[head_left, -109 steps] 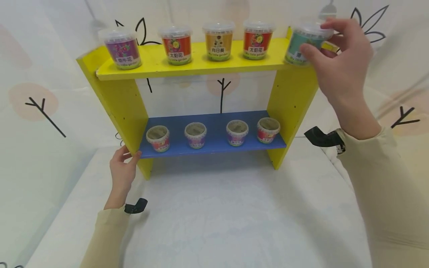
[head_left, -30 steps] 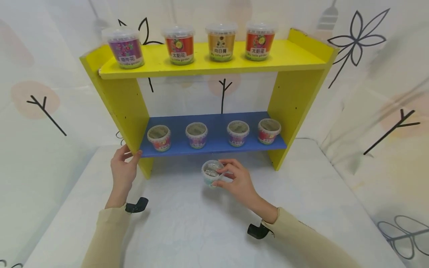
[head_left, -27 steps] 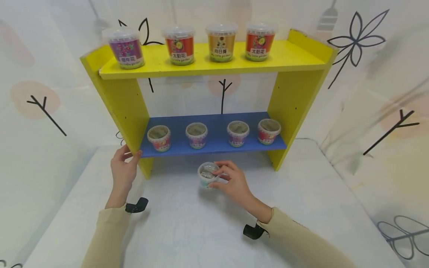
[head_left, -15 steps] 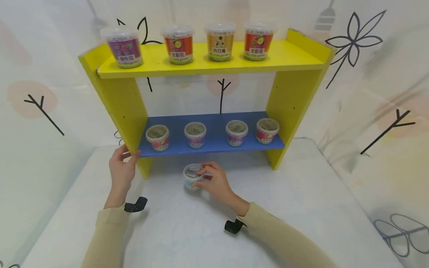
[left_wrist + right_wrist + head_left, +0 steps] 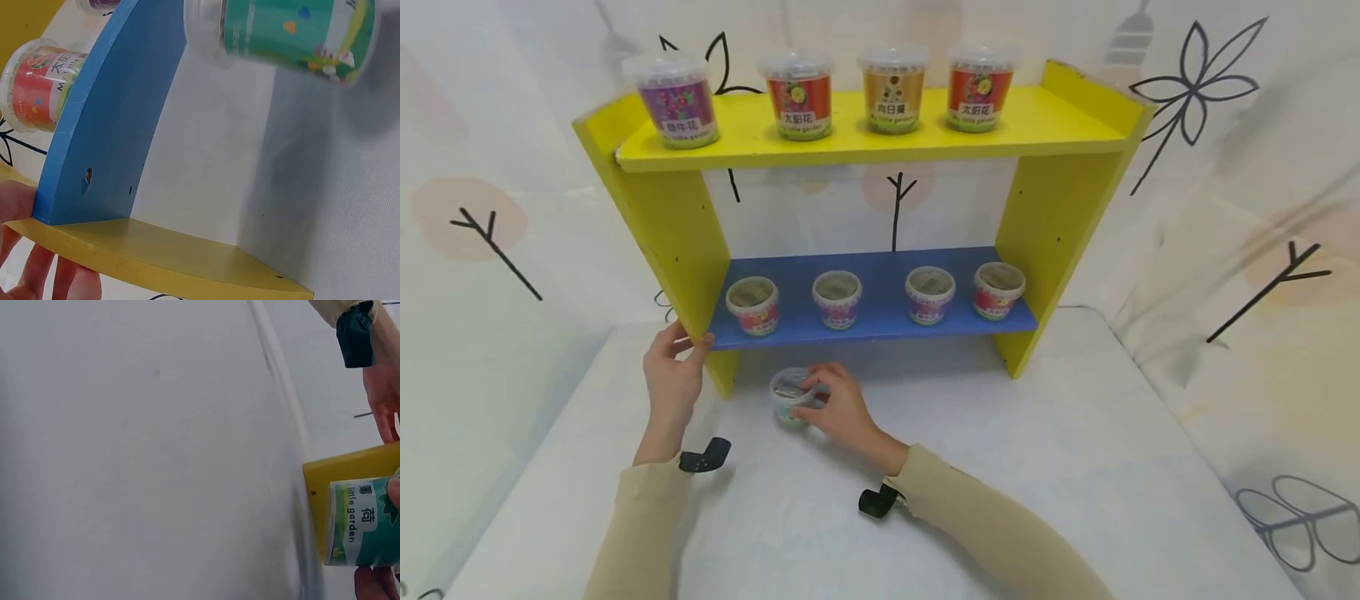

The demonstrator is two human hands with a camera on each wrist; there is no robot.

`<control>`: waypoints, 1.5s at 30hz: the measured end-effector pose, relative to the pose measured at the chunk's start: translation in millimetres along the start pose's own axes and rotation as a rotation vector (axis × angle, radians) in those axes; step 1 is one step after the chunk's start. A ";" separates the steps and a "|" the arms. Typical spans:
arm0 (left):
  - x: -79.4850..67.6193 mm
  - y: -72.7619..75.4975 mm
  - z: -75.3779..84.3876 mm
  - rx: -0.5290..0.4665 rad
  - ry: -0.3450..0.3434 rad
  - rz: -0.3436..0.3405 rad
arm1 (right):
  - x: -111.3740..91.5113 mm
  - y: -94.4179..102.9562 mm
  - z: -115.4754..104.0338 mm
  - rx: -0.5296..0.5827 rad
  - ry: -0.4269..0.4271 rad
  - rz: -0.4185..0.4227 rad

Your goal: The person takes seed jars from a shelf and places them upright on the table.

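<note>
Two hands: your right hand (image 5: 838,408) grips the green-labelled clear-lidded plastic cup (image 5: 788,397), left hand (image 5: 672,385) steadying the yellow shelf upright (image 5: 688,250); a loosened pinch could tip it.

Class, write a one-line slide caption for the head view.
Right hand grips a green-labelled cup on the white table; left hand touches the yellow shelf.

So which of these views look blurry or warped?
Head view: sharp in the middle, yellow shelf bowed by the wide lens. Left wrist view: the green cup is smeared. Right wrist view: the cup is legible, cut off at the edge by the right hand.
</note>
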State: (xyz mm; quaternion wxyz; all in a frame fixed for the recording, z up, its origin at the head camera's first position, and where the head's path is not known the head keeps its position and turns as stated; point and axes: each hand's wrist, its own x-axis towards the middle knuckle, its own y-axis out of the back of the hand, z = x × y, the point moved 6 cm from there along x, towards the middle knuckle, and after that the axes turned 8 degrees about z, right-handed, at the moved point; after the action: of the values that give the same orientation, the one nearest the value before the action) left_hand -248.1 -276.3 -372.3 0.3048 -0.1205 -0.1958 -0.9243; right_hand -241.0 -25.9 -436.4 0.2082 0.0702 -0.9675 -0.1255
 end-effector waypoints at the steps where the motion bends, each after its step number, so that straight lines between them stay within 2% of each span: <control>1: 0.2 -0.3 -0.5 -0.001 0.003 0.001 | 0.7 -2.8 -0.3 0.007 0.007 0.004; 6: 0.9 -0.3 -0.7 0.001 0.015 0.003 | 3.4 -14.9 0.9 -0.001 0.020 0.018; 15: 2.8 -1.3 -5.5 0.000 -0.002 0.014 | 6.2 -32.2 8.5 -0.035 -0.014 0.000; 22: 3.0 -2.6 -3.9 0.030 0.020 0.002 | 5.6 -34.9 4.9 -0.087 0.007 -0.009; 30: 2.3 -1.4 -4.0 0.023 0.013 0.004 | 4.0 -38.3 2.5 -0.132 -0.026 -0.085; 37: 2.6 -1.3 -4.3 0.014 0.031 0.002 | 4.6 -41.0 0.2 -0.042 -0.037 -0.060; 45: 2.3 -1.1 -4.8 0.009 0.030 -0.002 | 3.6 -43.3 -2.5 -0.109 -0.022 -0.045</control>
State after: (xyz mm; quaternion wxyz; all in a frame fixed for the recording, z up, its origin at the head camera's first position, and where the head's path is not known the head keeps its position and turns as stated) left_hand -251.2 -278.8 -376.1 0.3075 -0.1053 -0.1954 -0.9253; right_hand -239.6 -68.6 -444.5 0.1983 0.0793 -0.9596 -0.1834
